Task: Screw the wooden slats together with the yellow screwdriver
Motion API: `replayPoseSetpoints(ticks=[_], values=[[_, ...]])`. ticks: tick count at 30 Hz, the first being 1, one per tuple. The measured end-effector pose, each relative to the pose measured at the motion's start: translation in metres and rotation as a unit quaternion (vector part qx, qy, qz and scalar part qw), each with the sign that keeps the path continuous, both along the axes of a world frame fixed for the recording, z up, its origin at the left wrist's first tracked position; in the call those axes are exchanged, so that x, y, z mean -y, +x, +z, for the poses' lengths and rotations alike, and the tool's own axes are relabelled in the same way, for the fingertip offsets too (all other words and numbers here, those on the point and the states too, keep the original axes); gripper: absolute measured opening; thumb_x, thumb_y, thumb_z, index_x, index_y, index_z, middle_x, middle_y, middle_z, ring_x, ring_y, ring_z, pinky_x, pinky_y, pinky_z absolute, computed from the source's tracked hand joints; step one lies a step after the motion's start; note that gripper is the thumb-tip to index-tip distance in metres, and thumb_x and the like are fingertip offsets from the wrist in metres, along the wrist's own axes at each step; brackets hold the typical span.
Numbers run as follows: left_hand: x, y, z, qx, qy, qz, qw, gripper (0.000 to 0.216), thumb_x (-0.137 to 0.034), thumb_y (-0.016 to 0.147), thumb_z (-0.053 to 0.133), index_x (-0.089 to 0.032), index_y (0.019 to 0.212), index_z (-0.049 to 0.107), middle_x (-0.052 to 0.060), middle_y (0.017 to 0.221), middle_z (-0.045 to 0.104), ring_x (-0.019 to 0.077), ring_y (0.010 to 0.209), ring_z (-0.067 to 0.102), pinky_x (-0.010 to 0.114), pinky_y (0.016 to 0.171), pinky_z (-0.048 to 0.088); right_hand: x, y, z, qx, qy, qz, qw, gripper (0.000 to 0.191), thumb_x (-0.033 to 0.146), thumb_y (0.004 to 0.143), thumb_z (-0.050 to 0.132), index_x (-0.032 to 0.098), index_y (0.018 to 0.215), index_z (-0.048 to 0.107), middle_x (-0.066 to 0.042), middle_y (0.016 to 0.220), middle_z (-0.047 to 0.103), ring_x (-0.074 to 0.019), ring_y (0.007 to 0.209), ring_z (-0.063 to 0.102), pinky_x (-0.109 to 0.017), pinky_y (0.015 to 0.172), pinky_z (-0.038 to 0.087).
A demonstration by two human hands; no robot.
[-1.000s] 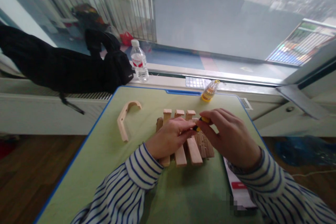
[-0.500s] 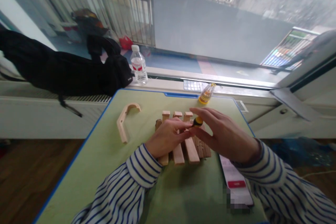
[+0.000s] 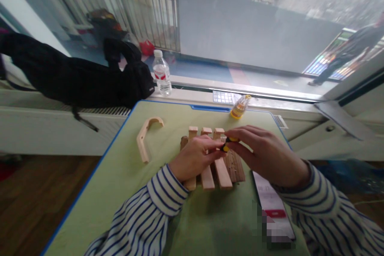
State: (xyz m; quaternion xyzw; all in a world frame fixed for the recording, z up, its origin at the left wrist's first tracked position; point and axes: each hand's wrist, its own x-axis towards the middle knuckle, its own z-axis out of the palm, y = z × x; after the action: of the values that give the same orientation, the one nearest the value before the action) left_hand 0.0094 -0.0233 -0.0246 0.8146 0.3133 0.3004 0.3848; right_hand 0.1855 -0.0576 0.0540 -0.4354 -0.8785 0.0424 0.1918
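A wooden assembly of several parallel slats (image 3: 207,174) lies in the middle of the green table (image 3: 120,192). My left hand (image 3: 195,158) rests on the slats, its fingers curled and pinching near the tip of a small yellow-and-black screwdriver (image 3: 228,143). My right hand (image 3: 265,156) closes its fingers round the handle of that screwdriver, just above the slats. The tool's tip is hidden between my fingers. Both sleeves are striped blue and white.
A curved wooden piece (image 3: 144,136) lies on the table to the left. A small yellow glue bottle (image 3: 239,108) stands at the far edge. A phone (image 3: 271,204) lies by my right wrist. A water bottle (image 3: 162,73) and black bag (image 3: 75,76) sit on the sill.
My right hand's fingers have folded back over the screwdriver handle after being spread half a second ago. Both hands stay on the slats.
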Motion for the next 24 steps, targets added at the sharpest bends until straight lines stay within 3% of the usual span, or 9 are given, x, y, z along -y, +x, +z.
replayPoseSetpoints(ticks=[16, 24], values=[[0.0, 0.0, -0.004, 0.013, 0.019, -0.033, 0.999, 0.023, -0.026, 0.087, 0.044, -0.017, 0.096, 0.063, 0.003, 0.088, 0.063, 0.014, 0.08, 0.052, 0.026, 0.076, 0.039, 0.001, 0.002, -0.027, -0.087, 0.047, -0.039, 0.994, 0.019, 0.023, 0.079, 0.055, 0.016, 0.097, 0.055, -0.003, 0.085, 0.062, -0.0135, 0.079, 0.055, -0.028, 0.072, 0.044], [0.003, 0.001, 0.006, -0.015, 0.021, 0.013, 1.0, 0.023, -0.033, 0.078, 0.058, -0.02, 0.095, 0.065, 0.002, 0.079, 0.062, 0.0146, 0.076, 0.052, 0.026, 0.074, 0.04, 0.005, 0.002, -0.025, -0.084, 0.044, -0.061, 0.994, 0.019, 0.031, 0.082, 0.051, 0.017, 0.095, 0.055, -0.003, 0.081, 0.061, -0.0137, 0.076, 0.055, -0.029, 0.068, 0.045]])
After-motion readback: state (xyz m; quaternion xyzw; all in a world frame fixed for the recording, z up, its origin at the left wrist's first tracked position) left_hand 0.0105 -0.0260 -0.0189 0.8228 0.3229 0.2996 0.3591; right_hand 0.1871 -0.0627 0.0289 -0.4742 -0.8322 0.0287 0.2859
